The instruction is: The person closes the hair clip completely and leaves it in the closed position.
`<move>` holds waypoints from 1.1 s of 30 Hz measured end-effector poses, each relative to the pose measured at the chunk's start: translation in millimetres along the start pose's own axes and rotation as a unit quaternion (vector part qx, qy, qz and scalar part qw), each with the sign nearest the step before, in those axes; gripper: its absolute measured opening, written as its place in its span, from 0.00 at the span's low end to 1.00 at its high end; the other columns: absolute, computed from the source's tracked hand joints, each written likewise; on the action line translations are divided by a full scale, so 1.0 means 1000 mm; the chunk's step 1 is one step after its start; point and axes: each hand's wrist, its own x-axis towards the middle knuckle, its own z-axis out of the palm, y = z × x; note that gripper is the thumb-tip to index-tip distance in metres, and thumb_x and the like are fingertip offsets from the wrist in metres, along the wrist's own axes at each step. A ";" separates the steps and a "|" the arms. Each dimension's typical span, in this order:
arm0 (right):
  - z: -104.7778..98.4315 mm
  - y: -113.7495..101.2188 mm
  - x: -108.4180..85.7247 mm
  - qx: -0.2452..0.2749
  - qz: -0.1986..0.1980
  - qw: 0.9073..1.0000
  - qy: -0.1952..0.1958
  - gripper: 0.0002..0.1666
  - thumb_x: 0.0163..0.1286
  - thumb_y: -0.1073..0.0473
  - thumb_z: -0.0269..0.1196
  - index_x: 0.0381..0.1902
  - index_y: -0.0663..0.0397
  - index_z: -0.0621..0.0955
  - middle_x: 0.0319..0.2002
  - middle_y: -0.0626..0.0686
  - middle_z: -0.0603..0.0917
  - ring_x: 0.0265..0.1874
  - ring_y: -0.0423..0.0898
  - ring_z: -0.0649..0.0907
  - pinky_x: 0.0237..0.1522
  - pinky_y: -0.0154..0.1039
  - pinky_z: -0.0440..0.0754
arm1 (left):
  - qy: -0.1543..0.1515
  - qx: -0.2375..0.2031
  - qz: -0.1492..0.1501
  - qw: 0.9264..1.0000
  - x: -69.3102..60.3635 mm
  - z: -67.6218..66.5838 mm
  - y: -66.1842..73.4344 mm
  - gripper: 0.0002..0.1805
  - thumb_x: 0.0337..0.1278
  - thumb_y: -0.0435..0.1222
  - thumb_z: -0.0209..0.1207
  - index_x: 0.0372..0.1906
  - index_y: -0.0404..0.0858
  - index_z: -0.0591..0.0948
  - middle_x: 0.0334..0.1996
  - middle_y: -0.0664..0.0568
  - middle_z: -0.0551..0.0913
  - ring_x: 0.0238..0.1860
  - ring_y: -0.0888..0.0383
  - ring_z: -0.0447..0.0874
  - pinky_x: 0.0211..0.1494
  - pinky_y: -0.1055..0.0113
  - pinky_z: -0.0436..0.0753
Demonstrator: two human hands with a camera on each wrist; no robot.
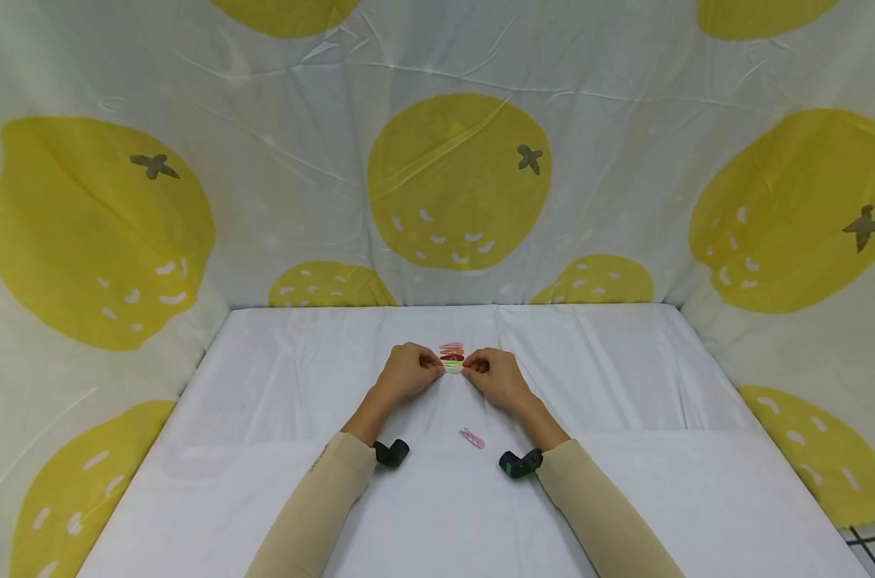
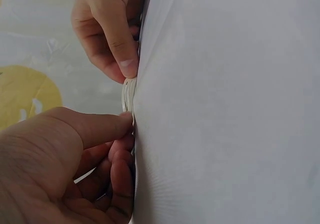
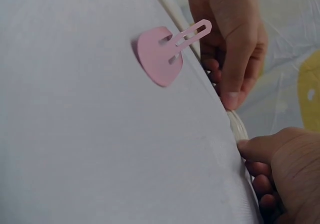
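Observation:
In the head view a short column of snap hair clips lies near the back of the table: pink (image 1: 451, 345), orange (image 1: 452, 351), red (image 1: 452, 357) and green (image 1: 453, 364). At its near end are white hair clips (image 2: 128, 94), which appear stacked or side by side; I cannot tell how many. My left hand (image 1: 409, 371) pinches one end of them between thumb and fingers. The other end is pinched by my right hand (image 1: 500, 380). A single pink hair clip (image 3: 162, 58) lies nearer to me, between the forearms, with its tongue sprung up.
A white cloth (image 1: 437, 506) with soft creases covers the table (image 1: 278, 482). Behind and at both sides hangs a sheet (image 1: 300, 160) with a lemon print. Black wrist cameras (image 1: 392, 453) sit at the sleeve cuffs.

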 end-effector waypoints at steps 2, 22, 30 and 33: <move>0.000 0.001 0.000 0.001 0.000 1.000 0.001 0.05 0.68 0.59 0.71 0.40 0.52 0.88 0.32 0.47 0.86 0.31 0.39 0.80 0.37 0.34 0.78 | 0.001 0.000 0.002 1.000 0.000 0.000 0.001 0.04 0.60 0.38 0.70 0.32 0.43 0.90 0.25 0.58 0.86 0.28 0.63 0.79 0.35 0.69 0.78; -0.002 0.000 -0.002 0.009 -0.011 1.000 -0.003 0.05 0.67 0.59 0.72 0.40 0.52 0.88 0.32 0.47 0.85 0.33 0.39 0.80 0.38 0.33 0.78 | -0.014 -0.016 0.001 1.000 -0.002 -0.003 0.003 0.05 0.56 0.38 0.73 0.32 0.42 0.88 0.24 0.57 0.86 0.27 0.64 0.81 0.35 0.69 0.79; -0.006 -0.002 -0.005 0.026 -0.008 1.000 -0.010 0.07 0.68 0.60 0.71 0.42 0.53 0.88 0.34 0.49 0.86 0.34 0.40 0.81 0.40 0.34 0.79 | -0.027 -0.019 0.009 0.999 -0.004 -0.004 -0.001 0.06 0.56 0.38 0.73 0.36 0.41 0.88 0.27 0.56 0.85 0.30 0.64 0.80 0.37 0.70 0.80; -0.008 -0.002 -0.006 0.033 -0.004 0.999 -0.009 0.07 0.68 0.60 0.71 0.43 0.53 0.88 0.35 0.49 0.86 0.34 0.40 0.81 0.39 0.33 0.79 | -0.033 -0.019 0.018 0.999 -0.007 -0.007 -0.002 0.08 0.57 0.38 0.73 0.39 0.40 0.89 0.28 0.56 0.85 0.31 0.64 0.80 0.39 0.69 0.80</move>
